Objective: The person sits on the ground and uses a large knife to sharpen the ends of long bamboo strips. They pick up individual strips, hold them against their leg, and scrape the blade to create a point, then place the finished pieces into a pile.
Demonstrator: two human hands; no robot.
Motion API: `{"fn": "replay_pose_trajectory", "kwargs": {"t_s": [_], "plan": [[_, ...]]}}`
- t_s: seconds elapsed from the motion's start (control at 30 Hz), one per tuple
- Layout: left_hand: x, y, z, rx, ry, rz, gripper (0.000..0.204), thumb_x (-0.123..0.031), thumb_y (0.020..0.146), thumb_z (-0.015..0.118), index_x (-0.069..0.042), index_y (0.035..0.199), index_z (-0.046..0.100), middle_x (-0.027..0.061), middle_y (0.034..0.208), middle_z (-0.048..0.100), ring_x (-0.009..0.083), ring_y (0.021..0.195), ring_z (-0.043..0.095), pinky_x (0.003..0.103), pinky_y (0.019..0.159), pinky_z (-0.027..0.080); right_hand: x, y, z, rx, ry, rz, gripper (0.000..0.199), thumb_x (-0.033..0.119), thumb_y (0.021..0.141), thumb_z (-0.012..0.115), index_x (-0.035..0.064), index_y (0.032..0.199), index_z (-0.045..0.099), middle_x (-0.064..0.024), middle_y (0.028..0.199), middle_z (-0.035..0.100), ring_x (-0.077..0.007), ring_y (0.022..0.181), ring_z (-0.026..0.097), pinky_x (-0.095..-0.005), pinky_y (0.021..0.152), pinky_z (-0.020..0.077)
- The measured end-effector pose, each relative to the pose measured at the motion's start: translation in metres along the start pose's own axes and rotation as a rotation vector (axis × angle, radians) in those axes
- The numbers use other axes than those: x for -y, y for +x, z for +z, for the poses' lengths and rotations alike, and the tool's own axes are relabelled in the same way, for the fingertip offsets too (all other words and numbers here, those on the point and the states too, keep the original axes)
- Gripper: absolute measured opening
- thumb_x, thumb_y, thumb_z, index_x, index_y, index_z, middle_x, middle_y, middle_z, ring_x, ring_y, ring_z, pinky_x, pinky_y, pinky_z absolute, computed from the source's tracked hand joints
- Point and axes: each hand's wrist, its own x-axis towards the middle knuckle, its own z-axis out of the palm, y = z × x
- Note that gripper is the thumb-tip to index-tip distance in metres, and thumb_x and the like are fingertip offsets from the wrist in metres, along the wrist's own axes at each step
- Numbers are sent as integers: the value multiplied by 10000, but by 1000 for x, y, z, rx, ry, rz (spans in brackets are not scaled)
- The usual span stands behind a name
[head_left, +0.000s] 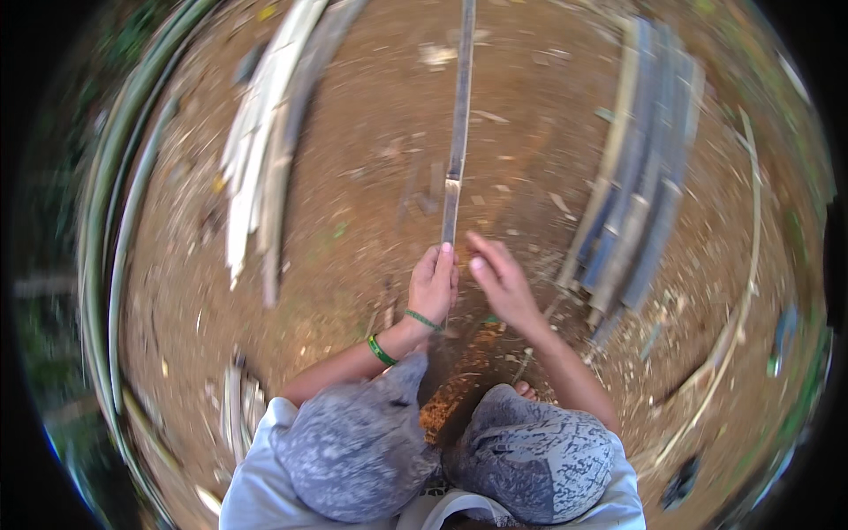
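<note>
My left hand (433, 287) is closed round the near end of a long, narrow bamboo strip (461, 115), its thumb lying along the top. The strip is dark on its face with a pale joint partway up, and it runs straight away from me past the top of the view. Just right of that end, my right hand (502, 281) is held with fingers stretched and thumb apart, nothing visible in it. Whether its fingertips touch the strip I cannot tell. Green bands circle my left wrist. Below the hands, between my knees, shows an orange-brown rough patch (452, 402).
Pale split bamboo strips (265, 150) lie on the brown soil at the left, and a bundle of darker strips (640, 177) at the right. Long green bamboo poles (106, 221) curve along the left edge. A thin strip (753, 212) lies far right. Chips and shavings litter the ground.
</note>
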Motion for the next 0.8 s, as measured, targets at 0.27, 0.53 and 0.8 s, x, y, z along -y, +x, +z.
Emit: {"fn": "replay_pose_trajectory", "kwargs": {"t_s": [0.27,0.53,0.8], "plan": [[47,-130,-227,-1134,-68,171,225,-276,1018,557,-64,952,521,-49,596,445,40,450,402,226,382,324,31,81,79,381,-5,93,389,225,977,603,58,1327,572,-115,1144,630,-197,1034,617,-349,860,518],[118,-297,-399,-2053,-327,-28,369,-385,995,571,-18,982,535,21,609,482,146,455,451,338,408,371,48,135,168,720,-99,-29,360,231,990,592,32,1290,589,-100,1079,653,-191,986,621,-323,822,513],[161,-290,-526,-1986,-1164,69,441,-395,1038,447,27,1118,550,143,943,669,263,701,649,448,585,565,51,152,203,905,-233,-17,388,274,1003,577,33,1308,576,-105,1071,657,-194,970,629,-345,818,514]]}}
